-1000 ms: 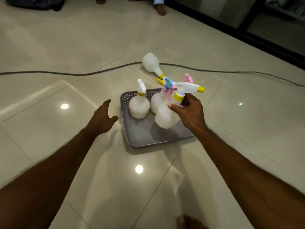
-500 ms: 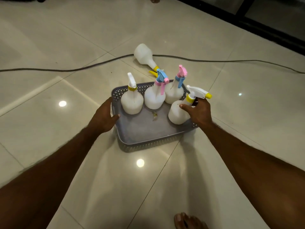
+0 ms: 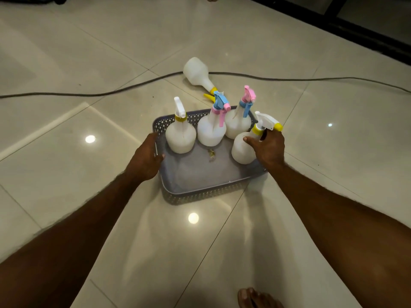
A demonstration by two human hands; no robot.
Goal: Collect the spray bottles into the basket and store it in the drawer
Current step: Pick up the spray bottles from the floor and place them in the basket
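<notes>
A grey perforated basket [image 3: 200,187] sits on the tiled floor. Several white spray bottles stand in it: one with a white and yellow head [image 3: 180,134] at the left, one with a blue and pink head [image 3: 211,130] in the middle, one with a pink and blue head [image 3: 239,123] behind it. My right hand [image 3: 268,150] grips a fourth bottle [image 3: 241,150] with a white and yellow nozzle at the basket's right side. My left hand [image 3: 144,161] holds the basket's left rim. Another white bottle [image 3: 198,74] lies on its side beyond the basket.
A dark cable [image 3: 89,94] runs across the floor behind the basket. A bare foot [image 3: 255,298] shows at the bottom edge. A dark door frame [image 3: 355,34] crosses the top right. A small scrap [image 3: 211,153] lies on the basket's bottom.
My right hand lowered the bottle with the yellow nozzle into the basket's right side. My left hand moved right and took hold of the basket's left rim.
</notes>
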